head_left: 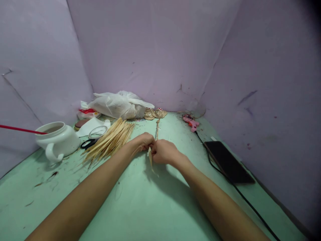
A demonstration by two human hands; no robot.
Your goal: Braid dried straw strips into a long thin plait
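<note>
A thin braided straw cord (157, 129) runs up the middle of the table from my hands toward two round woven straw pieces (155, 113) by the back wall. My left hand (145, 142) is closed in a pinch on the cord's near end. Against it, my right hand (163, 151) grips the same end with curled fingers. Loose pale straw ends (150, 159) hang below the knuckles, toward me. The fingertips and the exact point of grip are hidden. Left of my left hand lies a bundle of dry straw strips (110, 139).
Black-handled scissors (87, 144) lie partly under the straw. Farther left stands a white pot (61, 142) with a red stick (22, 129). A white plastic bag (117, 105) rests behind. At right are a pink glue gun (192, 124), its black cable (213, 165) and a phone (228, 162).
</note>
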